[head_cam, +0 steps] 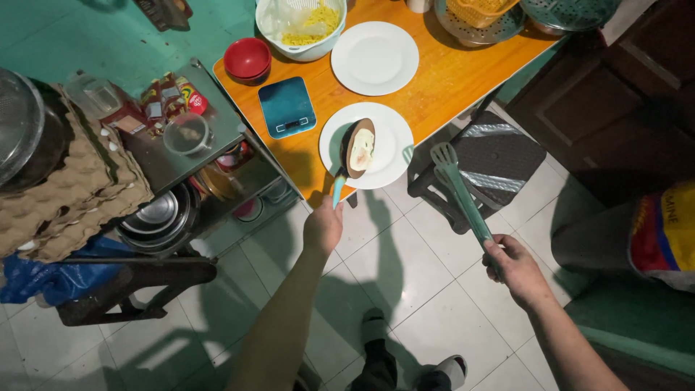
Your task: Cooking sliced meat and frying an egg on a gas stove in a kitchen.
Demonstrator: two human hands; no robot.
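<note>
The left hand's grip (323,226) is closed around the teal handle of a small dark frying pan (358,148), which is tilted steeply over a white plate (394,148) near the front edge of the orange tabletop (449,76). A pale, browned piece of food (361,150) sits in the pan — it looks like a fried egg or flat cake, though I cannot tell which. The right hand's grip (510,266) is wrapped around the lower end of a teal slotted spatula (452,185); its head points up and hangs in the air just right of the plate, above a dark stool (499,163) and apart from the pan.

Behind the plate lies a blue kitchen scale (287,106), and farther back a second white plate (375,58), bare. A red bowl (247,59) stands at the tabletop's left corner, next to a white bowl (300,29) holding yellow shreds. Metal colanders (572,13) sit at the far right. To the left, a metal shelf unit (181,156) carries packets and a small strainer, with pots stacked below and cardboard egg trays (69,195) beside it. The floor (420,275) is pale tile — the person's feet show at the bottom.
</note>
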